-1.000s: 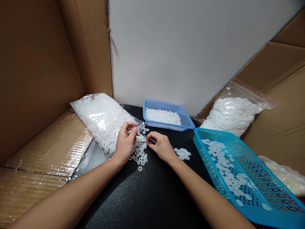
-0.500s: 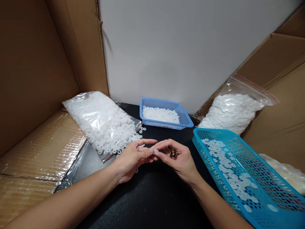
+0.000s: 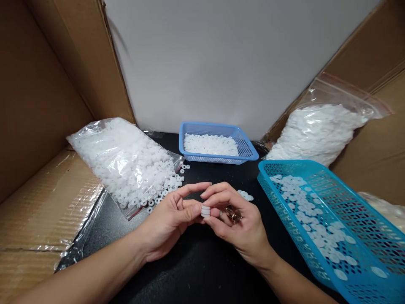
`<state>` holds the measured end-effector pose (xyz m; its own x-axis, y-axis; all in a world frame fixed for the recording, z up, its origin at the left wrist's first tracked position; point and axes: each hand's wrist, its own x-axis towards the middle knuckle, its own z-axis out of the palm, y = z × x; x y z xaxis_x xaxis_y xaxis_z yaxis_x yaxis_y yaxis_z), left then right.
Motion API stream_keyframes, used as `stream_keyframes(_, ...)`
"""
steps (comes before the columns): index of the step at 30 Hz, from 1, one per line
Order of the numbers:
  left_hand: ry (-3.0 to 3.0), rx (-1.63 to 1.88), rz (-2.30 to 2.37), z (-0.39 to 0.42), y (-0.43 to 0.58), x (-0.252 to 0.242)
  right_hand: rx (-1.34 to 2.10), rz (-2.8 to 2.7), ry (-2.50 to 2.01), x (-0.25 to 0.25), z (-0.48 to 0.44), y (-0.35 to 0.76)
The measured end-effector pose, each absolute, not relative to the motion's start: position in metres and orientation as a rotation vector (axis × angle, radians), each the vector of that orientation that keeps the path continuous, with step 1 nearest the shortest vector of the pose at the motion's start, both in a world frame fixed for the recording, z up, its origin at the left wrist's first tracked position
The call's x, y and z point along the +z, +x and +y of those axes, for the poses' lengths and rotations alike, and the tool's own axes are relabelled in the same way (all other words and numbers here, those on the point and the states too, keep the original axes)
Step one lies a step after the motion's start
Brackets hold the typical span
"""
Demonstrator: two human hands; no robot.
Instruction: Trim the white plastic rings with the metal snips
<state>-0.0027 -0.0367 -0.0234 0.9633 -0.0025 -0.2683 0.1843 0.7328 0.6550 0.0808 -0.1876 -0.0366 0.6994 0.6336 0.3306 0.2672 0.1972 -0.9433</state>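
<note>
- The left hand [image 3: 177, 215] pinches a small stack of white rings [image 3: 205, 210] between thumb and fingers, at the centre above the table [image 3: 202, 270].
- The right hand [image 3: 240, 215] meets it from the other side: its thumb tip touches the stack's lower edge, while its curled fingers keep shiny brownish metal pieces [image 3: 234, 214] inside the grip.
- One second ago the hands were apart, the left one over the loose white rings [image 3: 172, 182]; now they meet, farther from that scatter and nearer the wearer.
- Half a second ago only a small white bit showed between the fingertips; now the stack's layered side is plain to see.
- The small pile of white discs [image 3: 245, 195], hidden half a second ago, peeks out behind the right hand.
- The camera has shifted a little, so everything sits differently in view. The bag of white rings [image 3: 123, 164] remains left, its mouth beside the loose rings; the blue basket [image 3: 215, 159], holding white rings, stays behind the hands; the teal basket [image 3: 286, 162], with white discs in it, stays on the right.
</note>
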Motion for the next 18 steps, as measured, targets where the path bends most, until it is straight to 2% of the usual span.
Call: stream_keyframes(18, 0.749, -0.131, 0.209, -0.0393, -0.0037, -0.0219, 0.372, -0.734, -1.344, -0.0313, -0.1905, 0.0728)
